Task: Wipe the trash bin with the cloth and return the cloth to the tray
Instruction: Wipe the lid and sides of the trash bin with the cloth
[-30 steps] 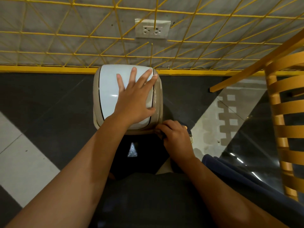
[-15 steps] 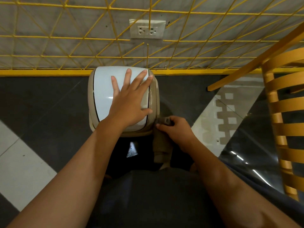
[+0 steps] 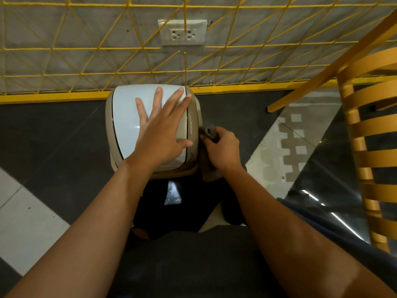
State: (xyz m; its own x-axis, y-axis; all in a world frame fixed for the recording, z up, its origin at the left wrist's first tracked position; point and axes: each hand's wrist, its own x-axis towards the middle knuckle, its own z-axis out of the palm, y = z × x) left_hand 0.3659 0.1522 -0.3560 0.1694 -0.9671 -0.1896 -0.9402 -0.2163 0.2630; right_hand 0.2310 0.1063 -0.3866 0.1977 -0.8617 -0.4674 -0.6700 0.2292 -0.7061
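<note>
A beige trash bin (image 3: 194,127) with a white swing lid (image 3: 125,117) stands on the dark floor against the yellow grid wall. My left hand (image 3: 163,134) lies flat on the lid with its fingers spread. My right hand (image 3: 222,148) grips a grey-brown cloth (image 3: 209,131) and presses it against the bin's right side, near the top rim. Part of the cloth hangs down below my wrist. No tray is in view.
A yellow wire grid (image 3: 86,52) covers the grey wall with a power outlet (image 3: 182,32). A yellow slatted wooden chair (image 3: 373,147) stands close on the right, one leg reaching toward the wall. My dark-clothed legs fill the bottom of the view.
My right hand has moved the cloth from the bin's front right corner up along its right side, away from me. My left hand has stayed flat on the lid.
</note>
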